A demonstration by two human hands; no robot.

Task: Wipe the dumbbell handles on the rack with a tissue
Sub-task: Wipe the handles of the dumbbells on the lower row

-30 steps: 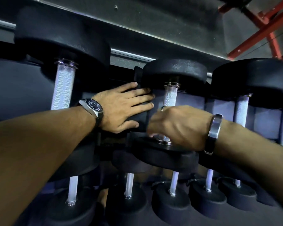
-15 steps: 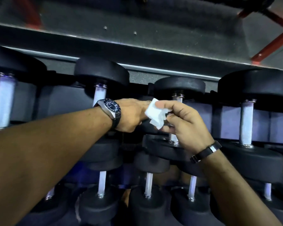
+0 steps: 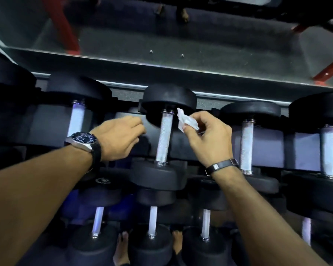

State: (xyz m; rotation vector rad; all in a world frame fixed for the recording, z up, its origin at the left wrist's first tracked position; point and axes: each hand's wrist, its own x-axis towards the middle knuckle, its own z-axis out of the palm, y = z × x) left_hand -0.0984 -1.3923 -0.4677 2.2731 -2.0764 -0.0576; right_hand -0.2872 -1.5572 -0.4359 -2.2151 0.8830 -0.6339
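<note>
A: What changed in the last second?

B: The right hand (image 3: 208,139) was down on a knurled silver handle, wrapped around it. Now it's lifted off and pinches the crumpled white tissue (image 3: 186,121) between thumb and fingertips, just right of the knurled silver handle of the middle top-row dumbbell (image 3: 164,137) — near it, not touching.

A: And the other hand?

B: The left hand (image 3: 117,137), the one with the dark-dialled wristwatch (image 3: 84,141), was spread flat against the black rack a second ago. Now it's to the left of that same handle with the fingers loosely curled, holding nothing. Whether its fingertips touch the rack I can't tell.

A: So what does that mean for the job?

B: My guess is one handle is finished and this is the next. It's bare along its whole length, so no wipe has started here.

A: Room to work?

B: Tight at both ends. The round black rubber head at the top (image 3: 169,98) overhangs the handle, and the lower black head (image 3: 156,175) closes it off below — the tissue can only travel between those two collars. Sideways is easier: open gaps on both sides before the neighbouring silver handles (image 3: 246,146). The lower tier of dumbbells (image 3: 152,221) sits well below, out of the way.
</note>
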